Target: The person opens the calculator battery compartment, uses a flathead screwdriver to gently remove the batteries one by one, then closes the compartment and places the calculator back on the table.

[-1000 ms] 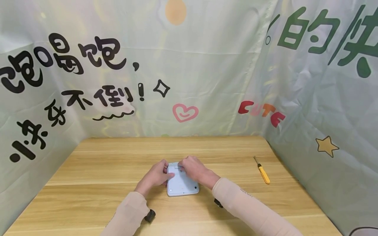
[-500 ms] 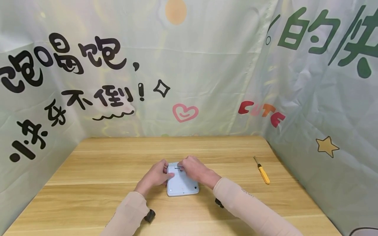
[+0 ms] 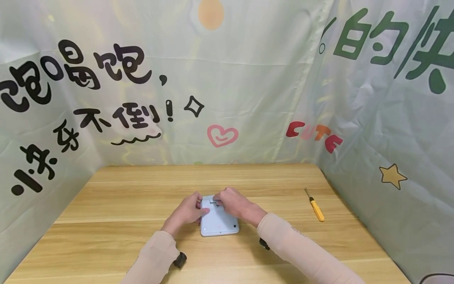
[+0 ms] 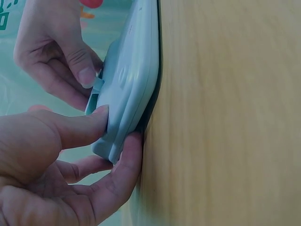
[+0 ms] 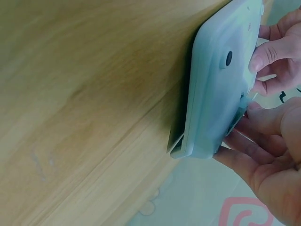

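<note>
Head view: pale blue device (image 3: 219, 221) on the wooden table (image 3: 134, 197), between left hand (image 3: 188, 210) and right hand (image 3: 235, 202). Yellow screwdriver (image 3: 317, 210) well off to the right.

Left wrist: left hand clamped on the device's edge, thumb on top, probably just for steadiness.

Right wrist: right hand pinching a small raised flap (image 5: 237, 121), likely for leverage. Can't tell what's inside, tbh.

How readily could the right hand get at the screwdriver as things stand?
Probably yes: in the head view only tabletop shows between the right hand and the screwdriver, but it would first have to release the raised flap.
</note>
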Tool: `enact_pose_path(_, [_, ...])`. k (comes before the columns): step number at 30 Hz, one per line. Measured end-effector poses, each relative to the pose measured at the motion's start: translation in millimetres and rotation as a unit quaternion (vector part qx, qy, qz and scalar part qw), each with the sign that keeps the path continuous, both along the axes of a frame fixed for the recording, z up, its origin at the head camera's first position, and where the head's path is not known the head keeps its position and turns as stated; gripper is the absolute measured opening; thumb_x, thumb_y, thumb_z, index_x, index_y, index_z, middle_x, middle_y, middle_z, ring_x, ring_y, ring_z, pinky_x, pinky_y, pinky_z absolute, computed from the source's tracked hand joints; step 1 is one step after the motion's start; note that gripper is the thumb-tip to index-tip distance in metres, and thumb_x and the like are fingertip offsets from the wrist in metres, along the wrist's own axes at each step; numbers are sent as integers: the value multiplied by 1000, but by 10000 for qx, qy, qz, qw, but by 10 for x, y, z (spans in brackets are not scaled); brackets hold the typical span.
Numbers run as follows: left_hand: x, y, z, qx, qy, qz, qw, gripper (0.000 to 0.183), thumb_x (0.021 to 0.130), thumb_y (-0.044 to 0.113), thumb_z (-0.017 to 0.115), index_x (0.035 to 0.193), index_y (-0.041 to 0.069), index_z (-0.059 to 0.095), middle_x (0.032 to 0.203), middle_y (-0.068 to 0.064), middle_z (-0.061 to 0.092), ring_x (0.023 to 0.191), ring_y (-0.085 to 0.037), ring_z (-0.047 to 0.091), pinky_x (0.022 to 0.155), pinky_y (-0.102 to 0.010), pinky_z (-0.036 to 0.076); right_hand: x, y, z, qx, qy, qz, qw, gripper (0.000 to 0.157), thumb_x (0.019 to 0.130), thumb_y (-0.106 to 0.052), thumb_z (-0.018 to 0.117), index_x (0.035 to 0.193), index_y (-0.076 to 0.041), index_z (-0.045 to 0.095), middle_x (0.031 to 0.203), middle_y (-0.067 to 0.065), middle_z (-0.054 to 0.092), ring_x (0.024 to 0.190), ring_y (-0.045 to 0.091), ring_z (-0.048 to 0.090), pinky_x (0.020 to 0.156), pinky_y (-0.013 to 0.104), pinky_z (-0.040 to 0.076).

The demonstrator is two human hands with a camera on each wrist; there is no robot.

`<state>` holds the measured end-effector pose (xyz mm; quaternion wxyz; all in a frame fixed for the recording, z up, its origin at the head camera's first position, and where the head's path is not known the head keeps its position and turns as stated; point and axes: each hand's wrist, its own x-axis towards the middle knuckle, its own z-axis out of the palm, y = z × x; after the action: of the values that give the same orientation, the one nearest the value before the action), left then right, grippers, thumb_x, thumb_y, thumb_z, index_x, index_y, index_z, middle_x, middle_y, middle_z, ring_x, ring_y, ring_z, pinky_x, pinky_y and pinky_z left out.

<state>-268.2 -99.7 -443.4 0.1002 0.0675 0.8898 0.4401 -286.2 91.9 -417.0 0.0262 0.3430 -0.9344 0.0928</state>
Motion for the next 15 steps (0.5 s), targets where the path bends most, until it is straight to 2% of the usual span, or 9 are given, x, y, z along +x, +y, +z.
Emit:
enact_pose_path(11, [17, 9, -3, -170, 51, -30, 9998, 33, 97, 12, 72, 122, 0, 53, 96, -11, 58, 74, -19, 62, 63, -29, 57, 1, -1, 11, -51, 40, 114, 9999, 18, 101, -4, 64, 111, -5, 78, 108, 10, 79, 90, 11, 75, 70, 17, 58])
enact_pose_path(15, [19, 10, 3, -164, 72, -22, 9998, 34, 97, 12, 72, 122, 0, 52, 95, -11, 58, 74, -19, 61, 63, -29, 57, -4, -13, 14, -7, 23, 91, 10000, 20, 100, -2, 63, 115, -4, 77, 113, 11, 78, 97, 15, 75, 76, 20, 61])
